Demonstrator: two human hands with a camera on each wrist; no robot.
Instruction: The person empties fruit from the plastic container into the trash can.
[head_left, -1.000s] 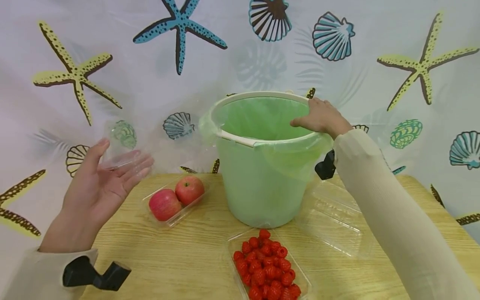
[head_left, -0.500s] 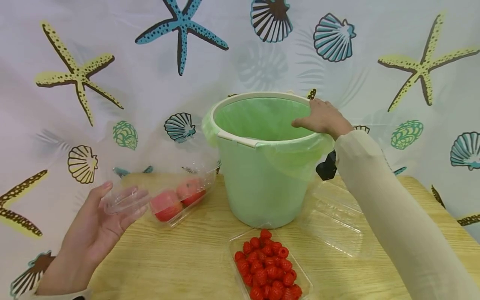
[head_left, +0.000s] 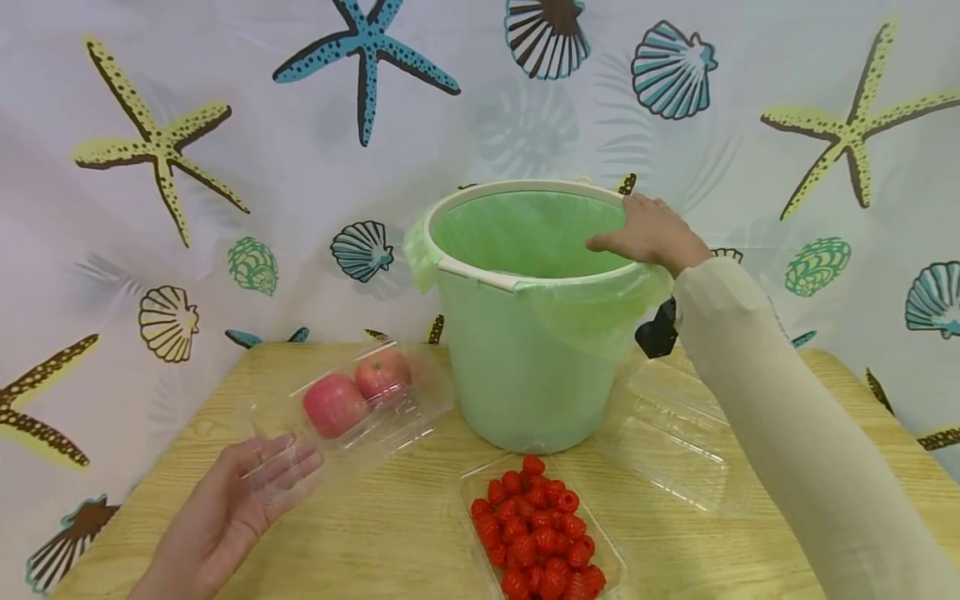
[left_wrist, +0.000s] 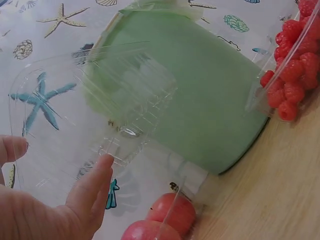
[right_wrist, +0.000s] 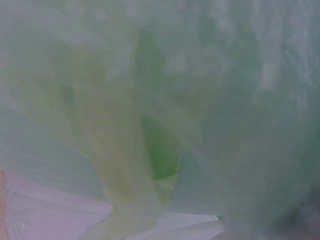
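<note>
My left hand point(head_left: 236, 508) holds a clear plastic container point(left_wrist: 55, 155) by its edge, between thumb and fingers. In the head view this container hangs in front of two red apples point(head_left: 335, 407), which lie in a clear tray on the table. A pale green bucket point(head_left: 525, 367), lined with a thin green plastic bag point(head_left: 592, 308), stands upright at the middle. My right hand point(head_left: 656, 233) rests on the bucket's right rim, thumb extended over the opening. The bag's blurred plastic point(right_wrist: 160, 110) fills most of the right wrist view.
Raspberries point(head_left: 536, 533) fill a clear tray in front of the bucket. Another clear plastic container point(head_left: 675, 442) lies on the wooden table point(head_left: 360, 533) at the right, partly behind my right sleeve. A curtain point(head_left: 465, 108) with starfish and shells hangs behind.
My left hand has moved down and slightly right with the clear container, which now overlaps the apples in the head view. My right hand has stayed on the bucket rim.
</note>
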